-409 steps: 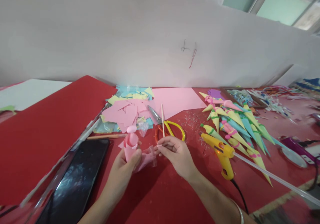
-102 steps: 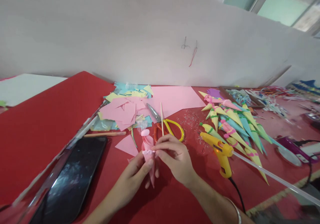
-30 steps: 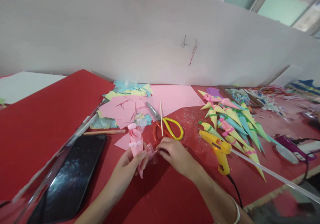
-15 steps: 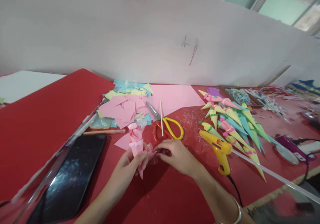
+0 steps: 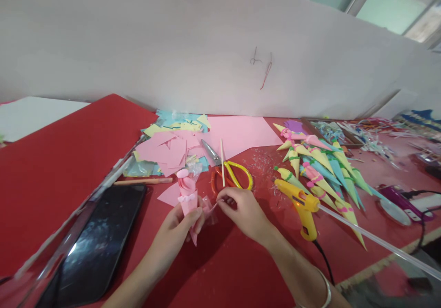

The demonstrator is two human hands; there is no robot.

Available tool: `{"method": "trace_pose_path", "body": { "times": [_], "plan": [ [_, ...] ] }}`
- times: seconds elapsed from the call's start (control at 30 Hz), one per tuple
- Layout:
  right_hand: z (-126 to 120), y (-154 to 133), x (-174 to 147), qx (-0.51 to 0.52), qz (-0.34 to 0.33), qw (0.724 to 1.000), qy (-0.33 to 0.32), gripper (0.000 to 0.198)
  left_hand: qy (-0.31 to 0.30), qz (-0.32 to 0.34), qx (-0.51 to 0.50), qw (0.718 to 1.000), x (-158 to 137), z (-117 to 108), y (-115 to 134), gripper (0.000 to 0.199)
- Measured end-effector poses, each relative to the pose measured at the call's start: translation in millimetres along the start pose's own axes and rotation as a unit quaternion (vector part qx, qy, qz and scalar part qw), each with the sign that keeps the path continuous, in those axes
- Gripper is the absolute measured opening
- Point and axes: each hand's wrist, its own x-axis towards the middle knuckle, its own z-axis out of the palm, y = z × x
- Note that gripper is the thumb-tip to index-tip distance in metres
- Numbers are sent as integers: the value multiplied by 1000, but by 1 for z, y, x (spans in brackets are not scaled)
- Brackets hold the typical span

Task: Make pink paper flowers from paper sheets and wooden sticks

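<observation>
A small pink paper ice-cream cone [image 5: 188, 201], with a scalloped band and a round pink tip, is gripped upright between the thumb and fingers of my left hand [image 5: 177, 225]. Beside it, a bundle of pink strips [image 5: 207, 205] with clear plastic hangs close against my left fingers; what holds it is partly hidden. My right hand [image 5: 245, 214] pinches the end of a thin pink strip drawn from this bundle. Just beyond my right fingers lie scissors [image 5: 216, 160] with red and yellow handles, a thin wooden stick [image 5: 222, 161] across them.
A yellow glue gun [image 5: 305, 207] with a long clear glue stick lies right of my right hand. Behind it are piled several finished paper cones [image 5: 320, 170]. Pink paper pieces [image 5: 168, 149] lie at the back; a black phone [image 5: 103, 239] is on the left.
My right hand has moved slightly right and up, away from the bundle, and the pinched strip now shows stretched between. My left hand and the cone stay put.
</observation>
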Motion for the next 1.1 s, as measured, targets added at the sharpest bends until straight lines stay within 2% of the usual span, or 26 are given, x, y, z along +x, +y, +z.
{"method": "trace_pose_path", "body": {
  "times": [0.13, 0.2, 0.37, 0.53, 0.63, 0.83, 1.1],
  "plan": [
    [-2, -2, 1, 80, 32, 993, 86, 9, -6, -3, -4, 1000, 0, 0, 0, 31],
    [-3, -2, 1, 140, 50, 983, 103, 10, -9, 1, -5, 1000, 0, -1, -2, 31],
    [-3, -4, 3, 269, 97, 954, 95, 11, -9, 7, -16, 1000, 1, -2, -5, 30],
    [-2, -7, 5, 370, 149, 912, 91, 8, -11, 9, -20, 1000, 2, -2, -8, 28],
    [-1, -7, 4, 394, 163, 900, 88, 9, -6, 7, -16, 1000, 2, -2, -7, 27],
    [1, -10, 3, 397, 164, 900, 72, 9, -9, 5, -11, 1000, 2, -3, -8, 27],
    [5, -9, 3, 485, 177, 855, 57, 14, -23, 12, -2, 1000, 4, -4, -10, 31]
  ]
}}
